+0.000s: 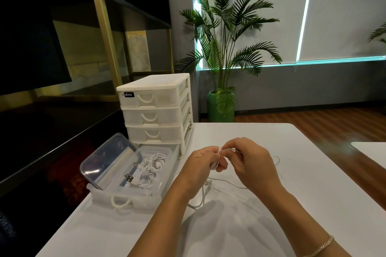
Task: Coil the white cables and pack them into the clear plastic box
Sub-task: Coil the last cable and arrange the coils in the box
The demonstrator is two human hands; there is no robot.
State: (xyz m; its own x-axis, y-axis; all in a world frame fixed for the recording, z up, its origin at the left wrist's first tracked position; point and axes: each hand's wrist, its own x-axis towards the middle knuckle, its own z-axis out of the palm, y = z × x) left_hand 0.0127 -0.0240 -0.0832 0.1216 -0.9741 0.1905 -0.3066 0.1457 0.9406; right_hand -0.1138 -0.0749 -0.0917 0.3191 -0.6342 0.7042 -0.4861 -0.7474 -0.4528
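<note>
My left hand (201, 164) holds the small coil of white cable (217, 159), fingers curled round it; the loops stand roughly upright between my two hands. My right hand (248, 160) pinches the strand at the top of that coil, fingertips touching the loops. The uncoiled remainder trails from the grip down toward me and out to my right across the white table (292, 204), its long axis running left to right (one plug end lies just below my left wrist). I judge the next wrap draws slack from the right. The clear plastic box (133, 175) lies open to my left, nearer my left hand, its long axis running away from me, coiled cables (149, 170) already inside.
</note>
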